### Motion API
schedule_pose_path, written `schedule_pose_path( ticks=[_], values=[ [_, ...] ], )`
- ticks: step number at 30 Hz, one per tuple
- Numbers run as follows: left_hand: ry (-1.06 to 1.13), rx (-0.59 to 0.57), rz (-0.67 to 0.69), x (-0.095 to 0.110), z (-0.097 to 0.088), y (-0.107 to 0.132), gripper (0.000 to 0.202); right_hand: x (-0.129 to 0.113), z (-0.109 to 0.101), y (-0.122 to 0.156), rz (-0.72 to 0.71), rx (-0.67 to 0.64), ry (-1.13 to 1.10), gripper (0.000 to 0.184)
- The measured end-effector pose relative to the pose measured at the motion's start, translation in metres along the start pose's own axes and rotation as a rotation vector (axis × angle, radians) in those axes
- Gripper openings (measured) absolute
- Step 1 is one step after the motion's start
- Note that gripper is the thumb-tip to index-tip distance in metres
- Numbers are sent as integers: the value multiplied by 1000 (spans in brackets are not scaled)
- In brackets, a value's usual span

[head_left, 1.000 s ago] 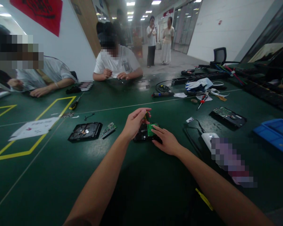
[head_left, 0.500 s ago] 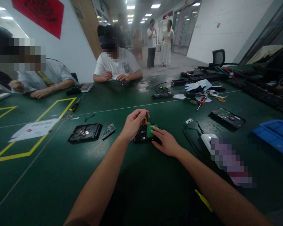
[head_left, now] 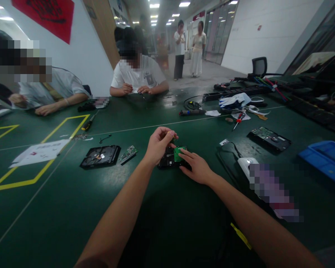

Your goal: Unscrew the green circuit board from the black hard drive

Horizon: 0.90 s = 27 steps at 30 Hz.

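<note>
A black hard drive (head_left: 163,161) with a green circuit board (head_left: 177,155) lies on the table in front of me. My left hand (head_left: 159,143) is over its far left part, fingers pinched round a small yellow-and-black screwdriver (head_left: 172,140), mostly hidden by the fingers. My right hand (head_left: 197,167) holds the drive at its right side, fingertips on the green board and thumb by the near edge. To the left lie another black drive (head_left: 100,156) and a loose circuit board (head_left: 128,154).
On the right lie another hard drive (head_left: 268,140), a white device (head_left: 248,167) with a cable, a red-handled screwdriver (head_left: 240,118) and a blue tray (head_left: 321,158). A yellow-handled screwdriver (head_left: 87,124) and printed paper (head_left: 39,153) are on the left. Two people sit across the table.
My left hand has risen slightly and its fingers have shifted round the screwdriver. My right hand stays on the drive.
</note>
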<state>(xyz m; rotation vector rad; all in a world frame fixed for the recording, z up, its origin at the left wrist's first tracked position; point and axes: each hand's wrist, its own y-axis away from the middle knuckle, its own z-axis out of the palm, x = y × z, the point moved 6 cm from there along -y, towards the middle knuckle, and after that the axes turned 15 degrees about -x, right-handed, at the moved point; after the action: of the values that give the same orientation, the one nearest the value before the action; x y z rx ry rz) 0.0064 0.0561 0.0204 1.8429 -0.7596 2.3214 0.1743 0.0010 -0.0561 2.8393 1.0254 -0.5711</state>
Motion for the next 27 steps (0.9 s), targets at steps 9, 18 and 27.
schedule_pose_path(
  ticks=[9,18,27],
  values=[
    [80,-138,-21,-6,12,0,30,-1,0,0,-7,-1,-2,52],
    [-55,6,5,-6,0,0,28,0,1,-1,-8,3,-11,53],
    [-85,6,32,-2,1,0,31,0,0,-1,4,-13,-22,53]
  ],
)
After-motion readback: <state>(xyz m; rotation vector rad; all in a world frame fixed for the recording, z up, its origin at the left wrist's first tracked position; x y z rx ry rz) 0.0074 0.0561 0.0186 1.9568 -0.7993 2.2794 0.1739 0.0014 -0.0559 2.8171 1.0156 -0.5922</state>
